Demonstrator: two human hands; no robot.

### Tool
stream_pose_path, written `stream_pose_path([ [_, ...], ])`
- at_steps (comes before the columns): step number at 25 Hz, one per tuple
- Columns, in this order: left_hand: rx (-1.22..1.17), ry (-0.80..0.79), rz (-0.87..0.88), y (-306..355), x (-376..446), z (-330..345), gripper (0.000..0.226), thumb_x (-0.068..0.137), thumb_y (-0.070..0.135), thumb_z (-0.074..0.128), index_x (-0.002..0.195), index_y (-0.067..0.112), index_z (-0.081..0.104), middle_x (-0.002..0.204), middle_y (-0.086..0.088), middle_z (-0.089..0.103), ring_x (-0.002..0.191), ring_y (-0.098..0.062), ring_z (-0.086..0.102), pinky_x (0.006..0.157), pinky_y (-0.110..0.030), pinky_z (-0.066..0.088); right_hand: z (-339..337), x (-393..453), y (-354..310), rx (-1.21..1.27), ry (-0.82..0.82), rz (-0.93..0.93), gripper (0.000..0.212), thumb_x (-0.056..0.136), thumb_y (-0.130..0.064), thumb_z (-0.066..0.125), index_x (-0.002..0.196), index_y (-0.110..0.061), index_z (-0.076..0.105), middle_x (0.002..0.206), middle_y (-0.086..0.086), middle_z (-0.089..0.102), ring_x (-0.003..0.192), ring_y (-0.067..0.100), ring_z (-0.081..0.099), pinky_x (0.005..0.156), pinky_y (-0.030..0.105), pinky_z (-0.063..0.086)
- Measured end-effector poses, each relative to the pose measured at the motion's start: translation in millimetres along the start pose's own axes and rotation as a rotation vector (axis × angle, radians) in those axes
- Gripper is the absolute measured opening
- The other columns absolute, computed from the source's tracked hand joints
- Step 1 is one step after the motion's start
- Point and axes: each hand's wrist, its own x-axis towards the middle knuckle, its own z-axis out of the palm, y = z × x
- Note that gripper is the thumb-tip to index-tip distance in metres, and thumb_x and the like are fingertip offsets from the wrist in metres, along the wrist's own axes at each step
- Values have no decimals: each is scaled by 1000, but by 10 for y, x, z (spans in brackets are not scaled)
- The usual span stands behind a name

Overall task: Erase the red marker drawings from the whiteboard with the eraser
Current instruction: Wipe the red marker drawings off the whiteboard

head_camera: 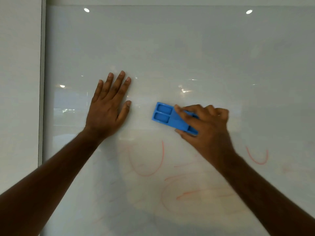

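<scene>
A glossy whiteboard (170, 48) fills the view. My right hand (204, 126) is closed around a blue plastic eraser (165, 114), pressing it flat on the board at mid-height; its right end is hidden under my fingers. My left hand (109, 108) lies flat on the board with fingers spread, to the left of the eraser and apart from it. Red marker drawings sit below both hands: a U-shaped curve (146, 167), a smaller curve at the right (257, 159), and smeared, partly faded strokes (185, 193) lower down.
The board's grey frame edge (42, 99) runs vertically at the left, with a plain wall panel (18, 99) beyond it. Ceiling lights reflect in the board's upper part (86, 10).
</scene>
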Motion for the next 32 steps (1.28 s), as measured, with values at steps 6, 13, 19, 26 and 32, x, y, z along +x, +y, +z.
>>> stream_pose_path([
  [6,-3,-29,99,-227,-24,-82,67,114,42,38,174,17,24,183,-3,19,170,-25,13,137,-47,19,142,-438,-373,-30,-65,-188,62,90,-48,65,149,-34,53,128,-7,65,91,22,58,88,46,37],
  [13,37,-63,168,-518,-199,-182,67,114,43,37,173,15,26,182,-4,20,170,-25,15,136,-47,23,-94,-569,105,-131,-34,-245,59,91,-46,66,147,-32,53,127,-6,68,91,24,57,88,47,35],
  [19,-112,-24,131,-602,-229,-107,60,115,30,40,171,10,32,181,-7,24,170,-26,17,138,-42,15,155,116,-336,23,35,19,59,90,-54,71,145,-36,60,124,-10,66,97,24,60,88,46,33],
  [26,-91,-82,209,-863,-189,-212,60,116,39,43,170,13,35,179,-4,28,168,-22,21,137,-38,19,425,-188,-1024,44,-48,-175,62,89,-46,69,148,-33,54,127,-8,65,92,22,57,88,46,36],
  [32,-81,-13,169,-947,-346,-140,58,117,38,41,169,12,37,179,-5,29,168,-26,21,138,-40,15,263,-379,-702,-72,-65,-286,60,91,-47,64,148,-34,52,129,-8,67,92,22,55,91,46,32],
])
